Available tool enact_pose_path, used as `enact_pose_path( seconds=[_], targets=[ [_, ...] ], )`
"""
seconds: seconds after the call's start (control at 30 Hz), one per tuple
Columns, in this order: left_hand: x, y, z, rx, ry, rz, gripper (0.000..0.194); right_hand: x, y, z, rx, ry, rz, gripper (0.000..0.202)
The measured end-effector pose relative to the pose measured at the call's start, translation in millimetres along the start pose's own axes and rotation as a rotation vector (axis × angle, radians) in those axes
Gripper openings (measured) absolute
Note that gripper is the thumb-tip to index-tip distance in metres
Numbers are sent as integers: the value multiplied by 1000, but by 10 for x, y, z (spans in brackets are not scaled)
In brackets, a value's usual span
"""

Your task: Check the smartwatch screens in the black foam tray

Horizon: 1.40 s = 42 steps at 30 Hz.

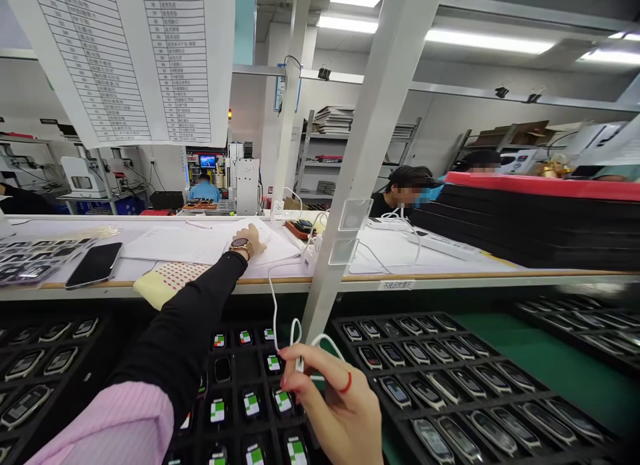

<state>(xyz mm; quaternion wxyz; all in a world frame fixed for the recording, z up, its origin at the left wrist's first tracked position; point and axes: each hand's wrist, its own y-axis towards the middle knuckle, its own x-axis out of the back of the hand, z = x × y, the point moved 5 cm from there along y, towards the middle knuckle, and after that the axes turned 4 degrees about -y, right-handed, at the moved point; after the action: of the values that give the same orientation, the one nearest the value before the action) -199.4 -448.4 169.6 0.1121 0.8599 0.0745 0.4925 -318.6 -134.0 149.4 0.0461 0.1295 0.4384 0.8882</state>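
Observation:
My right hand (340, 402) is closed at the lower middle, with thumb and index finger pinching the small end of a white cable (275, 305). The cable loops behind the fingers and runs up to the shelf. Below it lies a black foam tray (243, 366) of smartwatches, several with lit green-and-white screens, such as one watch (251, 404). My left hand (253, 240), a round watch on its wrist, reaches over white papers (170, 244) on the shelf. Its fingertips point away, so I cannot make out whether they grip anything.
A slanted white post (367, 125) rises in front of me. A dark phone (94, 265) rests on the shelf at left. More watches fill a tray (400, 338) at right. Stacked black trays (515, 225) stand on the shelf near a co-worker (407, 185). Printed sheets (130, 65) hang overhead.

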Motion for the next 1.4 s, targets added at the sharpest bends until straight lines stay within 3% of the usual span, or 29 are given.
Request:
enact_pose_path(
  seconds=[0.17, 0.33, 0.47, 0.53, 0.6, 0.63, 0.73, 0.83, 1.1, 1.4],
  targets=[
    [325, -127, 41, -23, -497, -30, 63, 41, -41, -219, -215, 166, 10, 26],
    [639, -388, 27, 62, -1081, 45, 36, 81, -22, -360, -226, 93, -33, 37],
    [764, -1004, 13, 122, -1343, 209, 23, 113, -23, -402, -243, 39, -126, 27],
    [767, -1427, 80, 121, -1392, 233, 32, 145, -33, -392, -248, 5, -194, 22],
    [755, -1854, 177, 32, -1413, 212, 46, 177, -39, -345, -209, -36, -242, 22],
    [761, -2058, 210, -91, -1373, 200, 48, 184, -37, -306, -171, -65, -243, 22],
    [789, -2600, 334, -424, -1034, 75, 59, 147, -24, -133, -1, -182, -144, 24],
    [776, -2976, 446, -582, -714, 21, 78, 65, -31, 49, 135, -212, -25, 22],
    [585, -3433, 722, -561, -600, 145, 84, -227, -72, 339, 293, -168, 210, 22],
    [571, -3556, 821, -463, -657, 178, 85, -318, -107, 320, 331, -221, 349, 26]
  ],
)
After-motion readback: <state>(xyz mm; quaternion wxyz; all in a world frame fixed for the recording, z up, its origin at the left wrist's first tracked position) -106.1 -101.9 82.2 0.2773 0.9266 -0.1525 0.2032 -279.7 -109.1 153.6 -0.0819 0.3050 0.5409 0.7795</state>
